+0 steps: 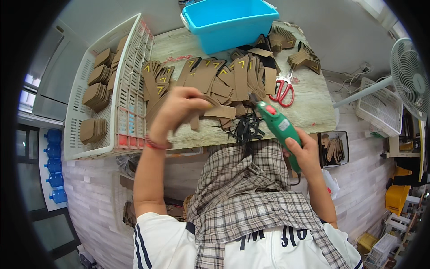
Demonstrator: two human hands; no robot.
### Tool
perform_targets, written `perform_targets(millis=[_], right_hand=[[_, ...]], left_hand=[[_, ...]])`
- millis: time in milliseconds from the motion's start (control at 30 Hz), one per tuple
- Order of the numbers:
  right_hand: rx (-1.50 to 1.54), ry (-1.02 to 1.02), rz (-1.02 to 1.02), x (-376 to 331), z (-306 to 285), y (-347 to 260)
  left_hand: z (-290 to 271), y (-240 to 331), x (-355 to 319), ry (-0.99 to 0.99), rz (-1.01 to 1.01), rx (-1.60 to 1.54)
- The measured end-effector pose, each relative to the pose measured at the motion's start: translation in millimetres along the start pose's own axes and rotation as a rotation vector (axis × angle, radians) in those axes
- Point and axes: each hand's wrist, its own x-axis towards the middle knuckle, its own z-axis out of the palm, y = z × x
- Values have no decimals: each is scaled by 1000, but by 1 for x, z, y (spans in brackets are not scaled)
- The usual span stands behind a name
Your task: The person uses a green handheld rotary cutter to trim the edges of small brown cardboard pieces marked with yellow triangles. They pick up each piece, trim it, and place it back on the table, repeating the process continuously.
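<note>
My right hand (307,154) is wrapped round a green corded power tool (281,127) with a red switch, its narrow tip pointing up and left over the table. My left hand (179,110) is smeared by motion above the near left part of the table; whether a piece is between its fingers cannot be made out. Beneath and beyond it lie many flat brown pieces (206,77), some with a yellow angled mark and dark edges. A tangle of black strips (245,127) lies at the table's near edge, partly hanging over it.
Red-handled scissors (283,92) lie on the table (313,105), right of the pieces. Fanned brown stacks (281,38) and a blue tub (230,20) stand behind. At left is a white crate (112,130) holding brown stacks. A fan (410,78) stands at right.
</note>
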Motion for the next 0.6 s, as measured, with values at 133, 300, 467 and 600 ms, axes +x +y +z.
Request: perform_targets(millis=[133, 300, 467, 600], right_hand=[[29, 43, 50, -3, -7, 8], [-9, 33, 81, 3, 6, 23], [-29, 65, 39, 3, 10, 21], [3, 72, 53, 2, 13, 16]], left_hand=[[-78, -56, 19, 585, 295, 491], [-18, -68, 106, 754, 440, 917], [40, -63, 173, 728, 243, 977], [37, -63, 171, 810, 529, 617]])
